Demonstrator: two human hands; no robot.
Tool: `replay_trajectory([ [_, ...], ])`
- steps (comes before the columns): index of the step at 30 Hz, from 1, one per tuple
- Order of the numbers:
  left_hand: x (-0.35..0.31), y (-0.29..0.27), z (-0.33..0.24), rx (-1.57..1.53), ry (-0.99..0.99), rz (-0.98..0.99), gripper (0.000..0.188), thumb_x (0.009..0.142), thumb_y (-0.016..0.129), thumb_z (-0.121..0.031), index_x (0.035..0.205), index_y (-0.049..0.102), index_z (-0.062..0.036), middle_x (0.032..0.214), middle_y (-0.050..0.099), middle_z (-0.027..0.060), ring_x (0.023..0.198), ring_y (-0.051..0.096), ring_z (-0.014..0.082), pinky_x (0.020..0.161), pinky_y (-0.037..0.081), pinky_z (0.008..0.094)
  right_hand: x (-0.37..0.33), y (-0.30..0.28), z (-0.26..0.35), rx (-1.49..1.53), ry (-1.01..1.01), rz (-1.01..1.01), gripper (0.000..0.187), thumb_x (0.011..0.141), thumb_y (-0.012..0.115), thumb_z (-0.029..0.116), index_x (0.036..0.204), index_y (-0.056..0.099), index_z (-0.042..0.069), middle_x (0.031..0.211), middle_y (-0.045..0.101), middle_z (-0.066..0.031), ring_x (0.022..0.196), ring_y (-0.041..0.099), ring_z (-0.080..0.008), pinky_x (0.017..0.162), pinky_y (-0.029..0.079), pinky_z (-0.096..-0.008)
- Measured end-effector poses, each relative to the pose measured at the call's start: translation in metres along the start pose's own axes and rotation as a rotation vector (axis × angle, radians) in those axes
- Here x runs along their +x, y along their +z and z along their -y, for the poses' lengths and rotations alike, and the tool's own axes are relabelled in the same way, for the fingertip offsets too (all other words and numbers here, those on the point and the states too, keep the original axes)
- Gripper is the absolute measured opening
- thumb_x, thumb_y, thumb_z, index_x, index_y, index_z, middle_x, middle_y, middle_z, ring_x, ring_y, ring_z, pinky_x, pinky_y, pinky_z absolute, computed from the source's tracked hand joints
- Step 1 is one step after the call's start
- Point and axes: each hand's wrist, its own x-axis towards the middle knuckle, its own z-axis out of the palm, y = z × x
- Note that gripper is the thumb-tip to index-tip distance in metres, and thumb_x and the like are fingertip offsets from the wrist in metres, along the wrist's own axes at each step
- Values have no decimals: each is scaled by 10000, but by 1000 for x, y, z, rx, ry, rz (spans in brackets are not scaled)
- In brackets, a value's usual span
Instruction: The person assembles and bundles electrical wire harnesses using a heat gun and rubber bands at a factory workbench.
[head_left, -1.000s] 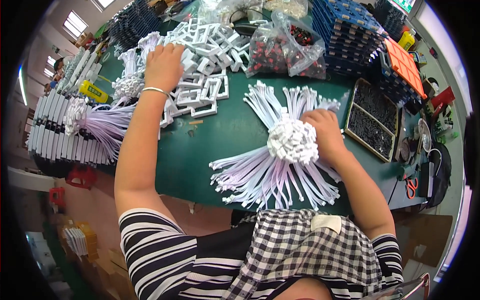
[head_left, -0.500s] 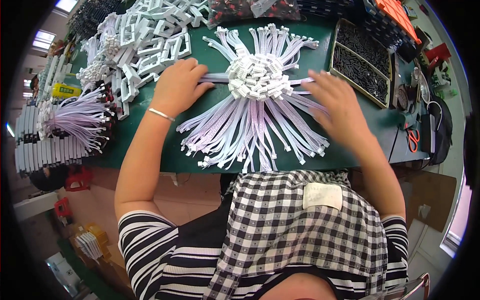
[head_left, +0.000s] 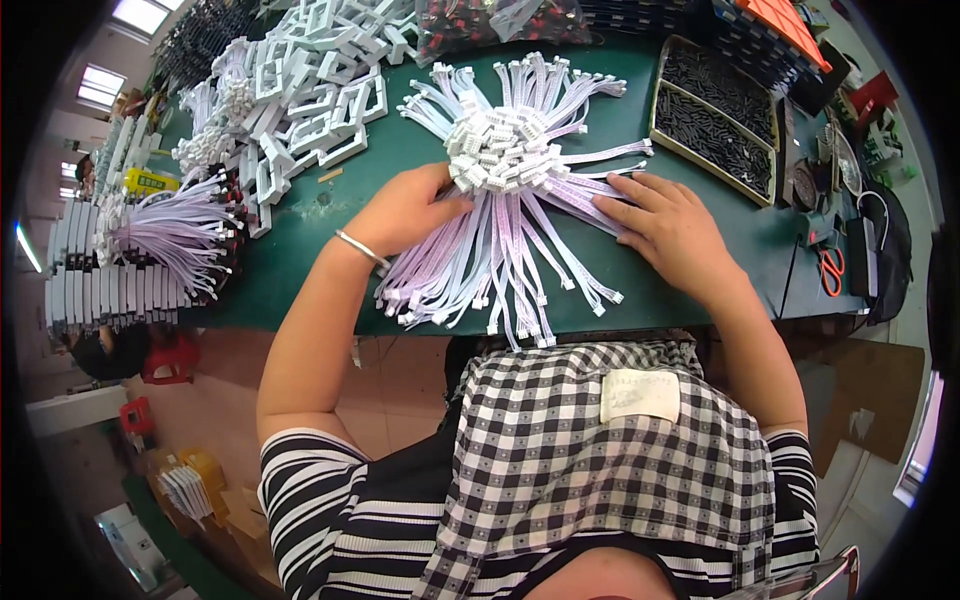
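A heap of white ribbon cables [head_left: 512,235] lies on the green table in front of me. Their white plug connectors [head_left: 505,148] are piled in the middle, and the pale purple and white leads fan outward, mostly towards me and away from me. My left hand [head_left: 405,208] is at the left side of the pile, fingers curled around leads close to the connectors; the fingertips are partly hidden. On the right, my right hand [head_left: 668,232] lies palm down, its fingers stretched over the ends of several leads.
White plastic frames [head_left: 320,85] are heaped at the back left. More bundled cables [head_left: 175,235] lie on stacked grey-white parts at the far left. A divided box [head_left: 715,120] of small black parts stands at the back right, with orange-handled scissors [head_left: 830,270] nearer. Bagged red-black parts [head_left: 500,30] lie behind.
My left hand has moved right and down, against the pile, and the lead stretching left has swung towards me. My right hand has come down onto the right-hand leads, which are gathered closer together.
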Motion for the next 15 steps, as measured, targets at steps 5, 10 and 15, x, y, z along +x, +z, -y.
replay_trajectory([
  [5, 5, -10, 20, 322, 179, -226, 210, 741, 620, -115, 936, 597, -39, 828, 562, 133, 812, 527, 346, 734, 421, 415, -4, 1, 2, 38, -16, -15, 424, 775, 628, 178, 1192, 559, 215, 1281, 493, -49, 1174, 451, -276, 957, 369, -404],
  [10, 17, 2, 22, 241, 338, -276, 105, 710, 597, -54, 813, 584, -43, 789, 515, 115, 820, 501, 327, 669, 400, 410, -14, -2, -4, 36, -8, -43, 359, 779, 630, 166, 1136, 596, 179, 1260, 508, -69, 1165, 461, -283, 950, 375, -401],
  [15, 22, -7, 33, 557, 356, -294, 154, 672, 578, -10, 815, 596, -63, 863, 555, 85, 903, 512, 311, 722, 407, 402, 4, -27, -19, 307, 72, 86, 247, 784, 620, 146, 1021, 637, 76, 1180, 559, -89, 1132, 481, -280, 943, 375, -402],
])
